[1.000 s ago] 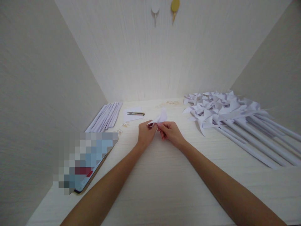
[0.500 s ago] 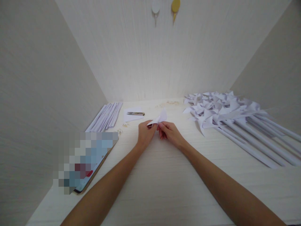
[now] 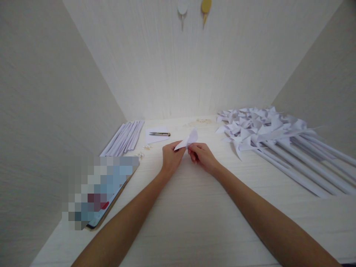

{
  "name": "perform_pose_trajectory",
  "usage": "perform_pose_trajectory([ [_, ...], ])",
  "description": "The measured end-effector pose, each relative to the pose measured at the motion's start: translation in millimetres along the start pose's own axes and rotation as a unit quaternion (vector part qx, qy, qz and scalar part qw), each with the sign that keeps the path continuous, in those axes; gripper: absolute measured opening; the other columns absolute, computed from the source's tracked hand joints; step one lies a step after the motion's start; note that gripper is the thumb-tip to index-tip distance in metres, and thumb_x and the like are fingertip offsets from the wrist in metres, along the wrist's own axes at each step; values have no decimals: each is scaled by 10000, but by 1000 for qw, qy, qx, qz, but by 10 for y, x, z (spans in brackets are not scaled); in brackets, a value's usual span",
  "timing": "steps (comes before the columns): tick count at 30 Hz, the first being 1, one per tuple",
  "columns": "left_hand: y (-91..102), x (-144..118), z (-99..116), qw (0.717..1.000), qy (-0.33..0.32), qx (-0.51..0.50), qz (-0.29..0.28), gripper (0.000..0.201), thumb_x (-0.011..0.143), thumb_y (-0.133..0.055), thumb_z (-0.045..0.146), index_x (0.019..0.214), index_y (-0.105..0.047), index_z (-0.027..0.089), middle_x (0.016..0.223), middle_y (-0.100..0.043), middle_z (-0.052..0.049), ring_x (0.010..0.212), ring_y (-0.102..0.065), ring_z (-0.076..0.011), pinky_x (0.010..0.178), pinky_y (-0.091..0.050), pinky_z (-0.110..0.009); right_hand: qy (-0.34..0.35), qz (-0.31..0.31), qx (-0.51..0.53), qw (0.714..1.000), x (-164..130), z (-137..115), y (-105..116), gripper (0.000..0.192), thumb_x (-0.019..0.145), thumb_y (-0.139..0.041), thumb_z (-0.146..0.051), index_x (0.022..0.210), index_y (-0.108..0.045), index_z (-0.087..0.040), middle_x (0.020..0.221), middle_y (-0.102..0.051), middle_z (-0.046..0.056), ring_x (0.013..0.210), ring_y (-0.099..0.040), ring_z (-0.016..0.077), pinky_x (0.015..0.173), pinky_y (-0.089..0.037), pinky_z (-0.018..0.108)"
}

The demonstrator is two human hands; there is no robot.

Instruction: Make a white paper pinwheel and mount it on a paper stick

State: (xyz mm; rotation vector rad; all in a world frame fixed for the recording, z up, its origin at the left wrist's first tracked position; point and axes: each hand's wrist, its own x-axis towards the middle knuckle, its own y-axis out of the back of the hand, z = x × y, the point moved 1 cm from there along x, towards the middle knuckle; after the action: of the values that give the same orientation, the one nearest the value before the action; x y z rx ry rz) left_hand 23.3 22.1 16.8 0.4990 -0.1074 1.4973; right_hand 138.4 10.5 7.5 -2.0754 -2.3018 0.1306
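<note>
Hands, left (image 3: 171, 157) and right (image 3: 202, 156), together pinch one folded paper piece (image 3: 188, 139).

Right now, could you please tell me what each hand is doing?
Left hand: closed on the folded paper piece.
Right hand: fingers pinching the same folded paper piece.

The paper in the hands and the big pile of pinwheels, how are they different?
The small folded paper is a single piece, pinched between the left hand and right hand above the table; the pinwheels are many, lying heaped on the table. The paper has no stick; the pinwheels have long white sticks. Both are white folded paper.
</note>
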Motion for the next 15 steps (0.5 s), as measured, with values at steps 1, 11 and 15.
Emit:
perform_pose_trajectory([
  [1,-4,-3,1,1000,-1,-1,2,178,675,-502,225,549,-587,133,503,-465,50,518,-423,-82,513,-343,-191,-5,-4,20,1000,0,-4,-2,214,686,-446,-274,495,-452,-178,305,-395,-77,271,-322,52,314,-199,183],
  [11,-2,5,1,1000,-23,-9,-5,159,680,-497,200,594,-613,135,558,-525,31,554,-455,-91,537,-358,-192,-22,-10,31,999,-10,-37,-6,208,680,-447,-285,502,-458,-177,315,-401,-75,267,-320,46,308,-174,180],
  [15,16,7,-4,1000,-28,7,1,154,676,-497,188,600,-619,134,545,-517,34,531,-431,-85,513,-340,-188,45,36,-73,996,-28,-21,-13,231,696,-446,-294,503,-484,-175,322,-403,-69,294,-341,58,345,-227,195],
])
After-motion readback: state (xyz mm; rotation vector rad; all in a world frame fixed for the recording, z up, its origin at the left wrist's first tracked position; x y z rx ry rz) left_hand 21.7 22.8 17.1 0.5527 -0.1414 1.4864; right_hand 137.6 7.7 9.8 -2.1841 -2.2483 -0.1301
